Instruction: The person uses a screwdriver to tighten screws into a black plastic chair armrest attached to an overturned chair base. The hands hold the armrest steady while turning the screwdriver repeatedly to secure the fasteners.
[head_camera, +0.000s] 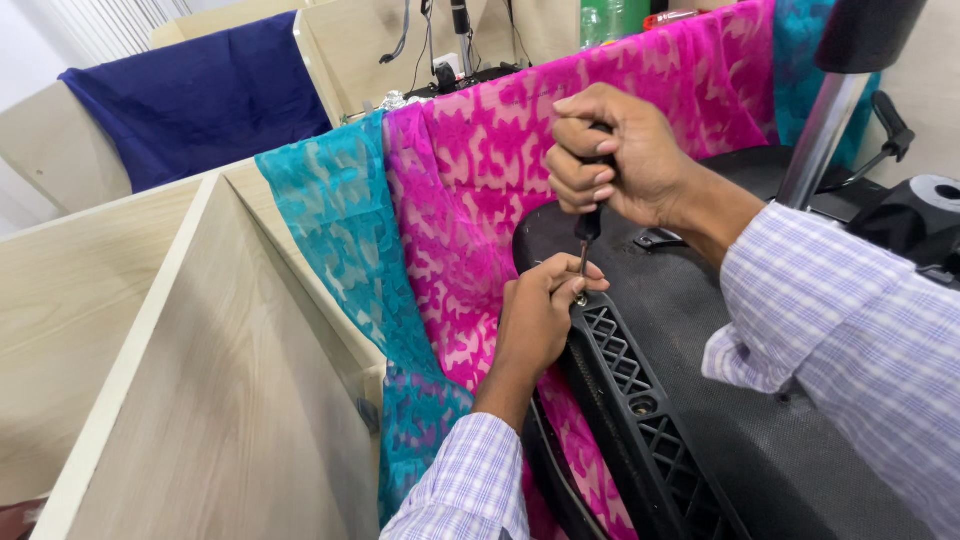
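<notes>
Left hand (535, 320) steadies the screw (581, 299) on the chair frame (640, 400) while right hand (615, 155), fist closed, holds the screwdriver (587, 232) upright for alignment.

Lighting: bright, even, diffuse indoor light; soft, faint shadows. Glare: whitish washout at upper left corner. Focus: centre sharp; slight blur and wide-angle stretching toward frame edges.

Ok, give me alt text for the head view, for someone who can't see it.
The right hand holds a screwdriver upright, tip at a screw on an upturned black chair's base, while the left hand steadies the tip. Pink and teal patterned cloth hangs over a pale wooden partition beside it.
</notes>
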